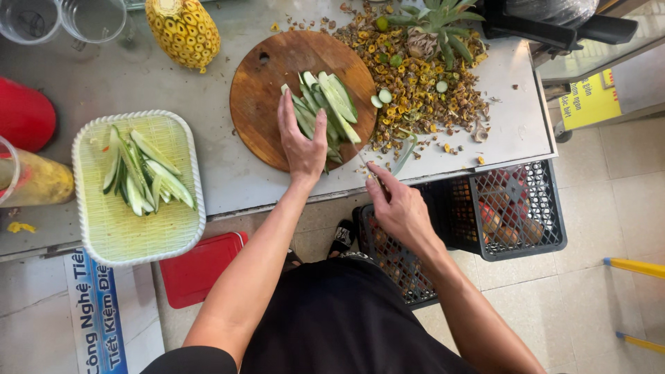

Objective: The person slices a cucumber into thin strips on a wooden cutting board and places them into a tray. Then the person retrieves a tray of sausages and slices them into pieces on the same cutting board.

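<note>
Head view looks down on a round brown wooden cutting board [267, 97] on the grey counter [228, 173], bearing long green cucumber strips [329, 111]; slicing them cleanly calls for fingertips tucked clear of the blade; left hand [303, 142] lies flat, fingers spread, pressing the strips; right hand [396, 206] is closed around a thin knife [363, 161].

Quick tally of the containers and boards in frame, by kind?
Round wooden cutting board: 1
White tray with cucumber strips: 1
Black crates: 2
Clear cups: 2
Total: 6
</note>
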